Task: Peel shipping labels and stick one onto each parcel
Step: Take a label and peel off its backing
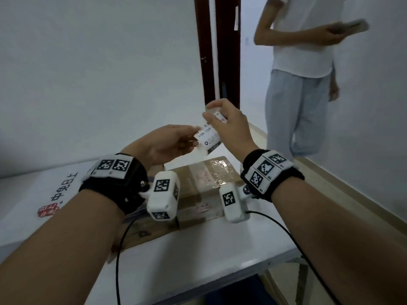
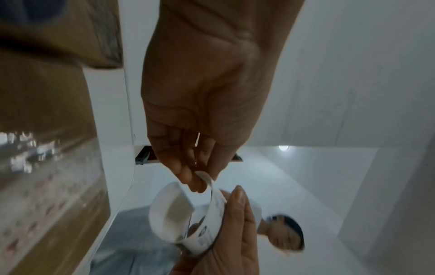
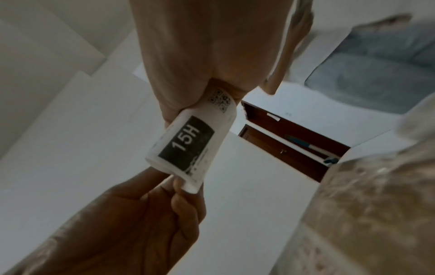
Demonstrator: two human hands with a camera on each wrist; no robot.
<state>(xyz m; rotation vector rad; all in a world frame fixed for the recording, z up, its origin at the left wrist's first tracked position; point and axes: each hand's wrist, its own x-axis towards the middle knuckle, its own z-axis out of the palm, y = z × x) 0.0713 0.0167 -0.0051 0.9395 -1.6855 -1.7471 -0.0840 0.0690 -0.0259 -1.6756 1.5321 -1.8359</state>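
A white shipping label (image 1: 209, 138) with black print and a "15H" block (image 3: 188, 143) is held in the air above the table, curled into a bend. My left hand (image 1: 171, 142) pinches its near lower edge, seen close in the left wrist view (image 2: 195, 178). My right hand (image 1: 226, 122) pinches its far upper end (image 3: 212, 96). A curled white sheet (image 2: 169, 208) bends away from the printed side. Below the hands lies a brown cardboard parcel (image 1: 198, 186) wrapped in clear tape. A white parcel bag (image 1: 39, 194) with red and black print lies at the left.
The white table (image 1: 209, 256) ends at its front right edge close to my right forearm. Black cables (image 1: 284, 227) run from the wrist cameras. Another person (image 1: 306, 69) stands at the right near a dark wooden door (image 1: 218, 51), holding a phone.
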